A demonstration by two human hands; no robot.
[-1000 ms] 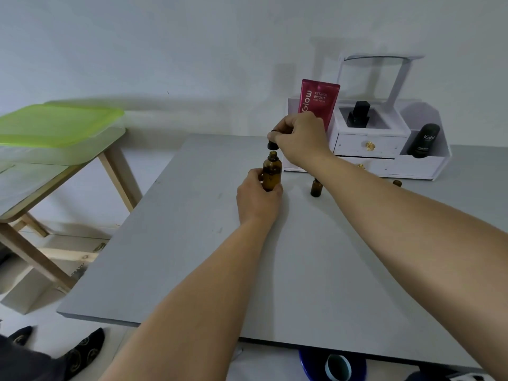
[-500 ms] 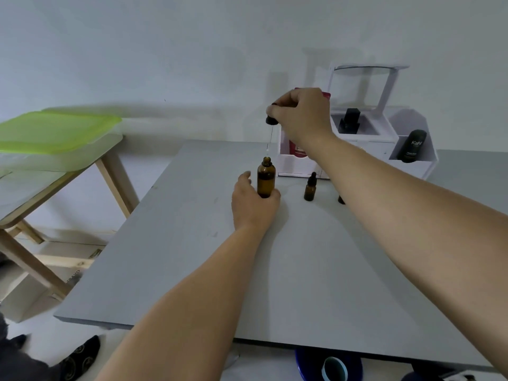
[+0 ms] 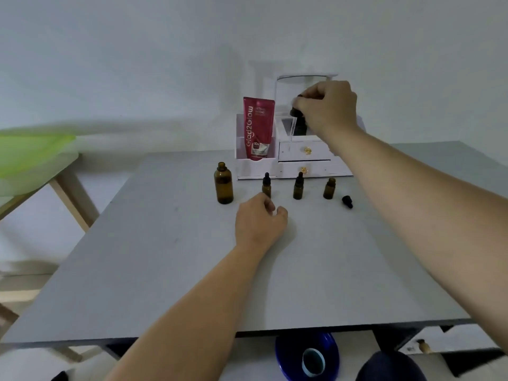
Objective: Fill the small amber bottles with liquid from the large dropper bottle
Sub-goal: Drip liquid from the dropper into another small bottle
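Note:
The large amber bottle [image 3: 224, 183] stands uncapped on the grey table [image 3: 192, 270], left of three small amber bottles. Two of them [image 3: 266, 185] [image 3: 298, 186] carry black dropper caps; the third small bottle [image 3: 329, 188] is uncapped, and its black cap [image 3: 347, 201] lies on the table beside it. My right hand [image 3: 327, 105] pinches the large bottle's dropper [image 3: 294, 116] high above the small bottles, glass pipette pointing down. My left hand [image 3: 259, 221] rests on the table just in front of the leftmost small bottle, fingers loosely curled, holding nothing.
A white cosmetics organizer [image 3: 297, 158] with gold-knobbed drawers stands behind the bottles, holding a red tube [image 3: 257, 127]. A wooden side table with a green tray [image 3: 33, 152] stands at the left. A blue round object [image 3: 308, 356] sits on the floor below the table's front edge.
My right hand carried the dropper out of the large bottle and to the right. My left hand let go of the large bottle and moved right.

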